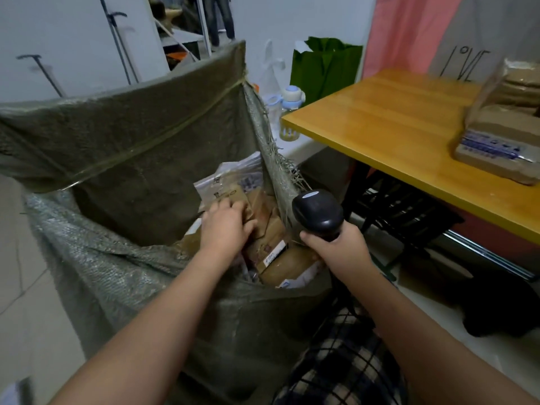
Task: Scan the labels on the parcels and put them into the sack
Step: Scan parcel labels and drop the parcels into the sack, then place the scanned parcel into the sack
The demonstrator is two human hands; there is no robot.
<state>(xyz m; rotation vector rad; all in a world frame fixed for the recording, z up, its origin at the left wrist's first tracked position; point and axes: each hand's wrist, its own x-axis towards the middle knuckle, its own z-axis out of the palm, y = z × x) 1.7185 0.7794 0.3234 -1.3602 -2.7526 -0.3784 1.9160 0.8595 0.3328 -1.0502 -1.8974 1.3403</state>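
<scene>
Now my left hand (226, 226) is down inside the open mouth of the grey-green woven plastic sack (131, 135), palm down on the brown paper-wrapped parcels (271, 232) heaped there. Its fingers are stretched forward and loosely spread over the topmost parcel, thumb angled out to the right (the fingertips are blurred, so I cannot tell how hard they press). Behind the brown ones a white plastic mailer bag (230, 176) with printed labels leans against the sack's far wall.

My right hand (336, 251) is wrapped round the handle of the black handheld barcode scanner (318, 213). I hold it upright just outside the sack's frayed right edge, its head tipped away from me.

To my right stands the yellow wooden bench (394, 127). At its far end rests a stack of brown parcels in clear wrap (502, 135), with a blue-printed label facing up on the lowest one. Beyond the bench's corner a dark green bag (324, 68) sits against the wall, with a baby bottle with a pale blue cap (292, 97) just below it. My checked trousers (344, 363) show between my forearms.
</scene>
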